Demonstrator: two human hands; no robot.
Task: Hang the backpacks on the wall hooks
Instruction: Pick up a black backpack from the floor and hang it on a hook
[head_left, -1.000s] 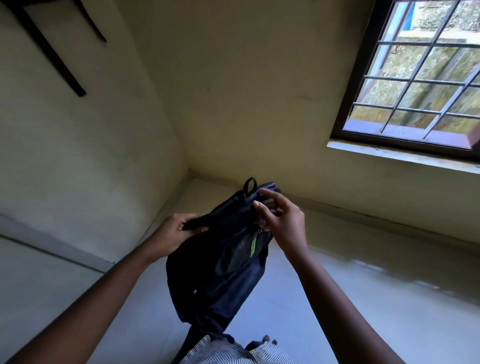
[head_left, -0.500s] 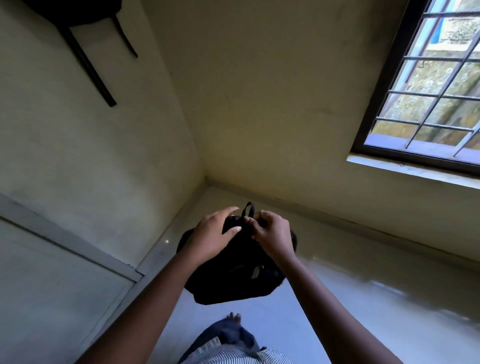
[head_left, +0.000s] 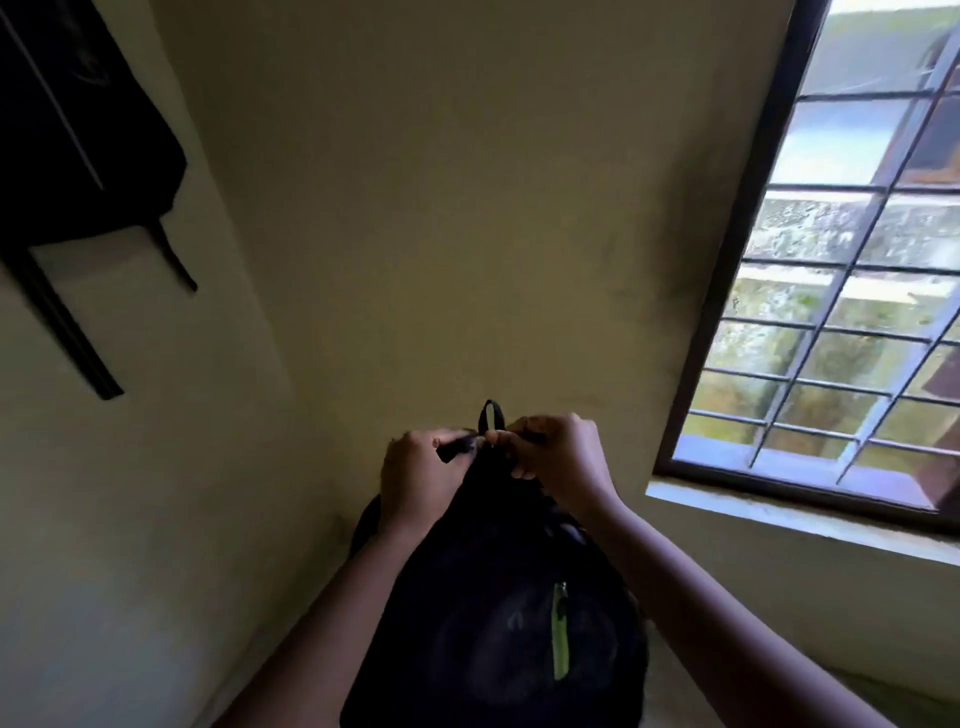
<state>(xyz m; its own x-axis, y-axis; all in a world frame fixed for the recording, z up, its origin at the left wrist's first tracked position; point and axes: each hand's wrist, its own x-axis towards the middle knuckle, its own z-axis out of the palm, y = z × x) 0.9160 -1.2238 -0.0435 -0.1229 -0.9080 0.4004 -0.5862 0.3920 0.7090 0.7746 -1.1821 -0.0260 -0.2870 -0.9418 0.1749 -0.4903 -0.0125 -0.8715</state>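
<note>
"Two backpacks in sight, then?"

"Yes. The hung backpack (head_left: 78, 130) is up high on the left wall (head_left: 130, 519), its straps (head_left: 62, 322) trailing below it. The second backpack (head_left: 498, 623) I hold up in front of me, between that wall and the barred window (head_left: 857, 260)."

"How have you got hold of it?"

"Both hands are at the very top. My left hand (head_left: 415, 478) is curled round a bit of strap just left of the carry loop (head_left: 492, 415). My right hand (head_left: 558, 460) has its fingers curled in, pinching the fabric just right of it. The loop stands up free between them."

"Heavy?"

"I'd judge not. It's soft cloth, and the body sags and bulges below my wrists (a slack sack, with a green zip pull (head_left: 559, 634) down the front). There's no stiffness to rely on, so it will swing and fold wherever I let go."

"Where would you take it for the hook?"

"By the loop, I think. It's narrow and holds its shape, and it sits at the centre of the top, so the bag should hang straight from it. Pinching close on either side ought to hold the loop open. I can't see a hook from here, so I can't say where it goes."
</note>
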